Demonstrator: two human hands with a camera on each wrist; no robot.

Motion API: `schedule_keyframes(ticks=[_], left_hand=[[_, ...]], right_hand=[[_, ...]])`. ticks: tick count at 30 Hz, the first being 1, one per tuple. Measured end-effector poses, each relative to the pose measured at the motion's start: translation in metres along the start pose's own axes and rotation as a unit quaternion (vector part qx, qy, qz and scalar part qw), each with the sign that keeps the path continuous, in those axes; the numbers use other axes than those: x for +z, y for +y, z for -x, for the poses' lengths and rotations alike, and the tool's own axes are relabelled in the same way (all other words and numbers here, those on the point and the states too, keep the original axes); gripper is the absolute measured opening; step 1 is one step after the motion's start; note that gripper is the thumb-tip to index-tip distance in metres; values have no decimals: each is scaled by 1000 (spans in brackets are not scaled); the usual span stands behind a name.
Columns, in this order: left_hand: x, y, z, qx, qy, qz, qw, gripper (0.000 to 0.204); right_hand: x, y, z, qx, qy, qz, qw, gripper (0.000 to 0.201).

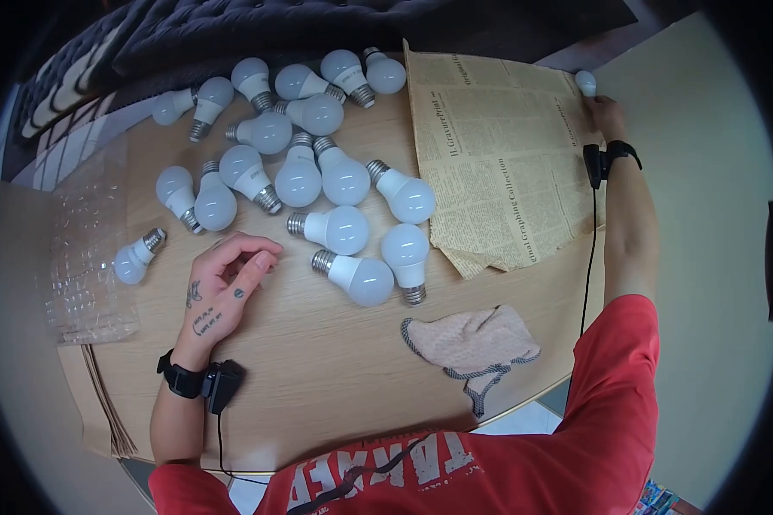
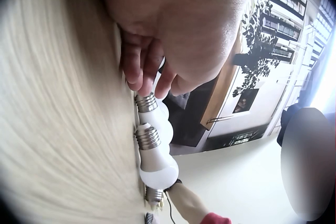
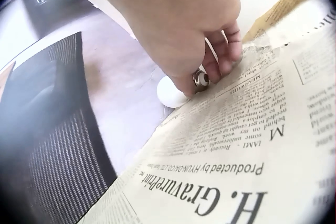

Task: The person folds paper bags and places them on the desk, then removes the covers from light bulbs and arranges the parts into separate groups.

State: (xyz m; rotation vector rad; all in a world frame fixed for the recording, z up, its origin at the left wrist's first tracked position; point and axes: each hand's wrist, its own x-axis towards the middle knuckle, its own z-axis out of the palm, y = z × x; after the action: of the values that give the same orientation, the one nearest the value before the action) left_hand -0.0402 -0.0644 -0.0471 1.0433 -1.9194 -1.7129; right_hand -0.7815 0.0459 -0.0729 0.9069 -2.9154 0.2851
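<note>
At the far right corner of the printed newspaper-style sheet [image 1: 498, 154], my right hand [image 1: 607, 118] holds a white light bulb [image 1: 586, 82] by its metal screw base. The right wrist view shows the bulb's round end [image 3: 170, 94] tipped low at the paper's edge, fingers at the base. My left hand [image 1: 229, 287] rests on the table with loosely curled fingers and nothing in them. Nearest to it are several bulbs, including one [image 1: 352, 276] lying to its right and one [image 1: 135, 260] apart on the left. In the left wrist view, bulb bases [image 2: 147, 136] appear beyond the fingertips.
Many more bulbs [image 1: 299, 176] lie across the middle and back of the wooden table [image 1: 318, 369]. Clear bubble wrap [image 1: 86, 257] covers the left side, above folded brown paper [image 1: 99, 403]. A pink cloth [image 1: 472, 339] with dark trim lies front right. A wall borders the right.
</note>
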Motion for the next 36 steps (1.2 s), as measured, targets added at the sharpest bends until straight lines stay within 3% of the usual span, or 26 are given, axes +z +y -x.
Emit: schedule_keyframes(ticks=[1,4,7,10,13,15,17,19,22,25,31,36], left_hand=[[0,-1,0,0,1,4,1000,17],[0,-6,0,1,5,6,1000,18],[-3,-6,1,-9,-9,-26,1000,23],[-3,-6,0,8,-12,-33,999,23],[-3,-7,-1,17,-11,-31,999,24],[-4,-8,-2,23,-13,-31,999,24],[-3,-9,-2,26,-17,-30,999,25],[-4,-9,-2,27,-20,-31,999,24],[-4,-10,-1,37,-23,-26,999,24],[-5,-13,-2,63,-22,-25,997,25],[-6,-13,-2,78,-23,-48,996,24],[-7,-12,-1,80,-29,-48,995,23]], right_hand=[[-2,1,0,4,-12,-2,1000,60],[-8,-2,2,18,53,131,990,62],[-27,-13,13,-34,85,63,994,64],[-74,-96,91,-91,87,-27,992,54],[-88,-148,151,-225,53,-74,970,39],[-97,-186,210,-312,-38,-141,939,29],[-107,-223,270,-365,-96,-143,915,27],[-116,-254,311,-358,-163,-126,911,32],[-111,-283,340,-420,-135,-67,895,41],[-90,-301,343,-426,-110,-38,897,45],[-71,-327,340,-389,-173,73,902,45],[-72,-333,332,-344,-248,35,905,47]])
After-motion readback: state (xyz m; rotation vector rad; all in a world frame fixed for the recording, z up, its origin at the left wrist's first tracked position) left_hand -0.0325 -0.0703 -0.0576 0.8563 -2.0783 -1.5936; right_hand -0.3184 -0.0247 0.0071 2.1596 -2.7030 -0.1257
